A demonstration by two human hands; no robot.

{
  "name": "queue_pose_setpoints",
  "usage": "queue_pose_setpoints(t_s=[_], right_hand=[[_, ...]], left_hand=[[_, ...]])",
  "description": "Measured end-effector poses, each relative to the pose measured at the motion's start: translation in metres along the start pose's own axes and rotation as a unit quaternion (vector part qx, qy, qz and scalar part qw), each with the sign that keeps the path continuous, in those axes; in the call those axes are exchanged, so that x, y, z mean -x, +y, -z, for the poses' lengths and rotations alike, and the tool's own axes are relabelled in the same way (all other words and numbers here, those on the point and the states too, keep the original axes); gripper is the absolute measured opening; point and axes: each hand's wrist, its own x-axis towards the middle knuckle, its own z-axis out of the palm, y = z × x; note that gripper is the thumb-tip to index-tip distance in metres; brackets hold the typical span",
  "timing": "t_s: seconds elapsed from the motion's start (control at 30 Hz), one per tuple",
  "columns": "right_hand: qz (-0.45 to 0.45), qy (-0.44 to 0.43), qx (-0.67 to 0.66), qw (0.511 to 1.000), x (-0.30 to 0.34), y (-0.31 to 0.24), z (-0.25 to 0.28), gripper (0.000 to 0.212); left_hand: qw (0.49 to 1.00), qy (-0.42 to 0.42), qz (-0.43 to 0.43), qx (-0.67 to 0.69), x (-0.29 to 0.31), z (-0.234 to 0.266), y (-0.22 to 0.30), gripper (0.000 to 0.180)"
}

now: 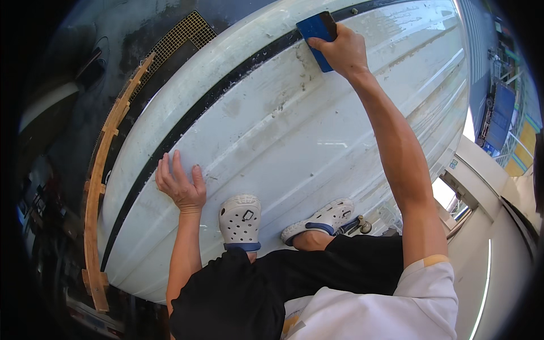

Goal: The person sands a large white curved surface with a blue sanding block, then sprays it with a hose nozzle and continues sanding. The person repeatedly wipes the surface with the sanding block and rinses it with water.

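Note:
My right hand (347, 54) is closed round a flat blue squeegee card (315, 41) with a black edge. It is at the far side of a white ribbed vehicle roof (272, 153), by the long black strip (192, 120) along the roof's left side. Whether the card's edge presses on the surface I cannot tell. Nearer and to the left, my left hand (182, 184) rests on the roof beside that strip, fingers apart and holding nothing. Grey smudges and dark specks mark the white surface.
My feet in white clogs (240, 218) stand on the roof. Beside the right clog lies a tool with a round metal knob (366, 228), partly hidden. Below the left edge runs a wooden frame (101, 170) near a yellowish floor grating (190, 29). A blue truck (501, 113) stands far right.

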Motion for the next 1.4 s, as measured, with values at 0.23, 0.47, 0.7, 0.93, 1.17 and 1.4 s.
queue_pose_setpoints(t_s=[0.23,0.47,0.7,0.93,1.17,1.4], right_hand=[[-0.075,0.056,0.084,0.992,-0.024,0.056,0.043,0.047],[-0.058,0.022,-0.075,0.995,-0.004,0.038,0.026,0.058],[-0.084,0.026,-0.111,0.99,0.041,-0.005,-0.012,0.054],[-0.216,0.055,-0.276,0.935,-0.01,0.093,0.024,0.056],[-0.06,0.072,-0.004,0.996,0.002,-0.003,0.002,0.052],[-0.103,0.055,-0.009,0.993,0.012,-0.013,0.001,0.054]], left_hand=[[1.0,0.006,-0.003,0.019,-0.006,-0.001,0.009,0.056],[1.0,0.011,0.002,0.014,0.002,-0.001,-0.003,0.057],[1.0,0.015,0.003,0.002,-0.003,0.004,0.009,0.056],[1.0,0.022,-0.004,0.017,-0.004,-0.004,0.009,0.056],[1.0,0.007,0.0,-0.006,0.007,-0.002,-0.005,0.057],[1.0,0.009,-0.004,-0.004,0.001,0.003,0.005,0.057]])
